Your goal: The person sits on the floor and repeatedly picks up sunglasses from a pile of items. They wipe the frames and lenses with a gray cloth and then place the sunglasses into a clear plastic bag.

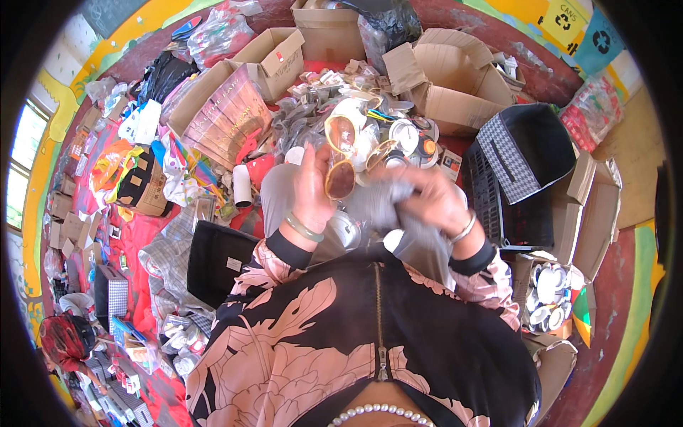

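Observation:
My left hand (311, 186) is closed around a pair of sunglasses (340, 181) with brown lenses and pale yellow rims, held upright above my lap. To its right, my right hand (435, 198) grips a grey cloth (384, 202); both hand and cloth are smeared by motion. The cloth hangs beside the sunglasses, and I cannot tell whether the two touch. Just beyond my hands lies a heap of small goods, with white round lids (404, 134) and an orange-capped container (427, 147) on its near side. A white cup-like tube (242, 186) lies left of my knee.
Open cardboard boxes (455, 107) stand behind the heap. A black-lined checkered fabric bin (509, 153) sits on a black crate at the right. A black tray (213, 263) lies by my left arm. Bright bags and clothing spread leftward; another person's red sleeve (64, 341) shows at lower left.

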A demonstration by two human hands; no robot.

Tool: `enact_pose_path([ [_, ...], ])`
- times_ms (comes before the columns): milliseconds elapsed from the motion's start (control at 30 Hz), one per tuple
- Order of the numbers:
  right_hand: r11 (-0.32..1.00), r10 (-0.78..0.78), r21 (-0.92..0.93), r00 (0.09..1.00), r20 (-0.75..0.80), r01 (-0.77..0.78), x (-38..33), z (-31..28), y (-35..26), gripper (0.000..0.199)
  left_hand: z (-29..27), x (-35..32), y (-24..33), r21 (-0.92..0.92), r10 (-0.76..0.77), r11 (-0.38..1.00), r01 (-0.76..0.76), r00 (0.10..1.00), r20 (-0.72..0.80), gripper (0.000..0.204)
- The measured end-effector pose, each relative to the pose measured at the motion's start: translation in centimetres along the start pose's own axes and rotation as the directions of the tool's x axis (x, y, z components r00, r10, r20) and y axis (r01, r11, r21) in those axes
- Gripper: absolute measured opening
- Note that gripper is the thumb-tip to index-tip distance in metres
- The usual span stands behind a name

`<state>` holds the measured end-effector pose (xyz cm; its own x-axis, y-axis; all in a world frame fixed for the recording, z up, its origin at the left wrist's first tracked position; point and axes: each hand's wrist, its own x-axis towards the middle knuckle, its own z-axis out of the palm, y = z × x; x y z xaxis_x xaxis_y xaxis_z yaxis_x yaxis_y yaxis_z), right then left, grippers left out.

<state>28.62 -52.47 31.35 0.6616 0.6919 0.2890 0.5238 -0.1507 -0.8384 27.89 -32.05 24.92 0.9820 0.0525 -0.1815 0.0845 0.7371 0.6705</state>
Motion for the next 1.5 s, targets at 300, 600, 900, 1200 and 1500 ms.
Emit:
enact_pose_path([
  [300,0.935,-0.309,-0.298,0.856,-0.414,0.194,6.1,3.6,2.7,0.053,-0.7,0.3,-1.3,-0.143,0.066,0.989,-0.040,0.982,0.179,0.059],
  [600,0.923,-0.356,-0.198,0.926,-0.122,0.329,0.9,9.0,3.7,0.048,0.0,-0.2,3.0,-0.235,0.162,0.961,-0.143,0.985,0.064,0.048],
  [900,0.929,0.250,0.328,0.945,-0.209,-0.172,1.7,0.8,1.6,0.053,-2.0,1.0,1.9,-0.333,0.023,0.943,0.014,0.994,0.106,0.039],
  [1200,0.987,-0.147,-0.135,0.853,-0.500,0.091,6.7,4.7,2.2,0.049,-1.3,1.3,-0.7,-0.336,-0.039,0.936,0.108,0.978,0.205,0.033],
  [1500,0.915,-0.295,-0.317,0.950,-0.102,0.250,1.7,7.7,2.6,0.049,-1.7,-1.0,1.7,0.044,0.146,0.987,-0.157,0.972,0.183,0.035],
])
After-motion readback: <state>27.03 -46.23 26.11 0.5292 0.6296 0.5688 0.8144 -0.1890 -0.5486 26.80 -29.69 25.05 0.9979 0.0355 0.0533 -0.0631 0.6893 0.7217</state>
